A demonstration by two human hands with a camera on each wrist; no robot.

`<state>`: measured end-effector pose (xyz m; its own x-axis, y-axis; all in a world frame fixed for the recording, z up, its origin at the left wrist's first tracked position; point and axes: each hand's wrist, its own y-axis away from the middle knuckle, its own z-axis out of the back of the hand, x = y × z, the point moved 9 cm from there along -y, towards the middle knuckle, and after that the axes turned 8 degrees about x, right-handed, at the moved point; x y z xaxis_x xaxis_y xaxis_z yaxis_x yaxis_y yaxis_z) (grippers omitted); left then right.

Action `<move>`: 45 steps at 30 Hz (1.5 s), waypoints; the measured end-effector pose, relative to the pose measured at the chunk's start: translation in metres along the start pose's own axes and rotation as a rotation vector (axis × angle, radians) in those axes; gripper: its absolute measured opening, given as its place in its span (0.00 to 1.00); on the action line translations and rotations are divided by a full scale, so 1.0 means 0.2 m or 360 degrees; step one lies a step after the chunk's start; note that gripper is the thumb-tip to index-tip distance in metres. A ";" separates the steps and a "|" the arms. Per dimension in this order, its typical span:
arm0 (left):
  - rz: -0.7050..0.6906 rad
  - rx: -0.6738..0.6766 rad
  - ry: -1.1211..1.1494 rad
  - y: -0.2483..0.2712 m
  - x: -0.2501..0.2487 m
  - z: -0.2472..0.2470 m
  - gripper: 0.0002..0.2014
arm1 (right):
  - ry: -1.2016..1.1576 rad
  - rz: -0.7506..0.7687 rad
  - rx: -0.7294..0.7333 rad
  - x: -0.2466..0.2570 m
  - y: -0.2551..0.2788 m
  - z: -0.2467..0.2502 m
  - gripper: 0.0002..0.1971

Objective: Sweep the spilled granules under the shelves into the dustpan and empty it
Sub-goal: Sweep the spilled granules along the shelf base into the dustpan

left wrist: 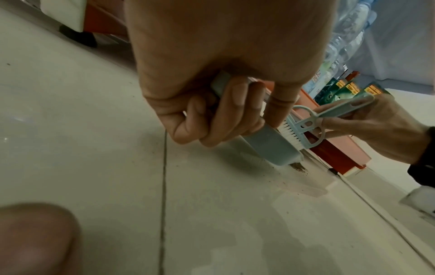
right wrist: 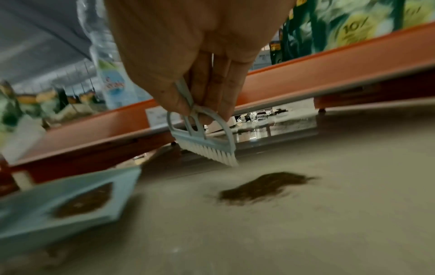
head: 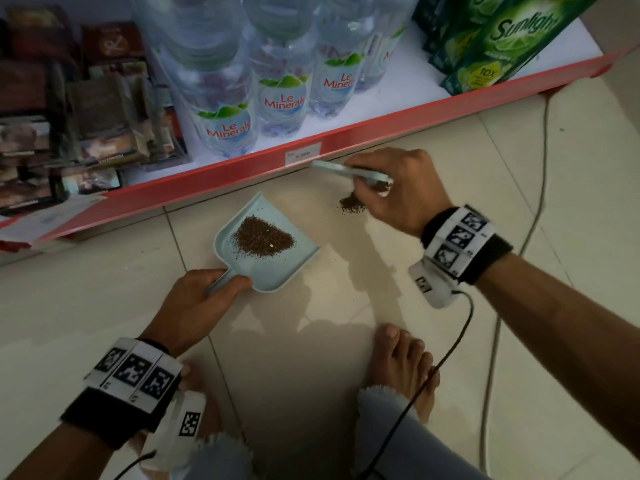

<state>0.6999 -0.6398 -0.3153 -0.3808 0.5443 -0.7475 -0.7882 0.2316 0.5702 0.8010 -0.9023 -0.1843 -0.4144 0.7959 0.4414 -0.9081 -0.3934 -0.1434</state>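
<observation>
A pale blue dustpan [head: 277,268] lies on the tiled floor with a heap of brown granules [head: 265,239] in it. My left hand [head: 204,299] grips its handle [left wrist: 220,83]. A smaller pile of granules [head: 350,204] lies on the floor to the right of the pan, also seen in the right wrist view as a dark patch [right wrist: 261,188]. My right hand [head: 398,188] pinches a small pale blue brush [right wrist: 204,137] by its handle. Its white bristles [right wrist: 212,153] hang just above the floor, beyond the loose pile.
A red-edged bottom shelf [head: 242,168] runs along the back, with water bottles [head: 225,123] and green detergent boxes [head: 498,39]. There is a low gap under the shelf [right wrist: 259,119]. A cable [head: 540,188] trails on the floor at right. My bare feet [head: 401,362] are near the bottom.
</observation>
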 end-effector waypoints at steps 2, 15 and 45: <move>-0.0018 -0.0019 -0.0014 0.01 0.00 0.02 0.20 | -0.0133 -0.0179 -0.0012 0.04 0.00 -0.08 0.10; -0.0003 -0.0038 0.0017 0.06 0.10 0.06 0.21 | -0.0300 -0.0926 0.0007 -0.26 0.14 -0.26 0.11; 0.0016 -0.0072 0.0055 0.05 0.17 0.19 0.21 | -0.0755 -0.0657 0.0528 0.04 0.30 -0.49 0.03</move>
<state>0.6973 -0.5886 -0.3215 -0.4050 0.5179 -0.7535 -0.8050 0.1889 0.5625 0.7365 -0.8737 -0.2764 0.0986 0.6533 0.7507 -0.8882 -0.2825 0.3624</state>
